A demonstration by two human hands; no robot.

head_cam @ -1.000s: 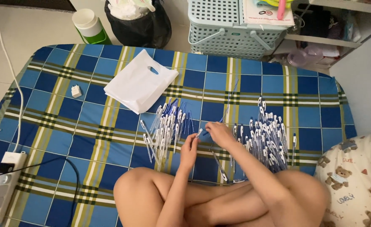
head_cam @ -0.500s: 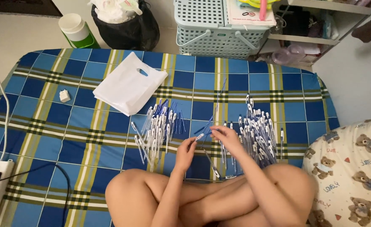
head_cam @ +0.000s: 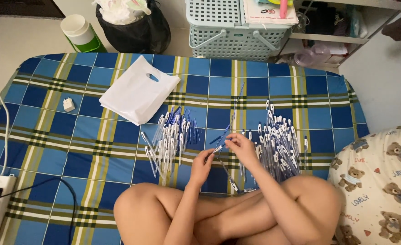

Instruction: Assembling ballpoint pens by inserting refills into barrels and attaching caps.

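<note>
Bright even indoor light, soft shadows, no glare; sharp focus, slight wide-angle bending at edges.

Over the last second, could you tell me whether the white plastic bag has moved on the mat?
No. The white plastic bag lies on the same blue squares of the checked mat, left of the pen pile; only the camera shifted.

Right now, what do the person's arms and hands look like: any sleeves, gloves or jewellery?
Both forearms are bare, with no sleeves in view. The left hand and right hand wear no gloves, and no rings, watch or bracelets show at this size. The fingers are slim; nail detail is too small to tell. The bare crossed legs fill the lower frame.
</note>
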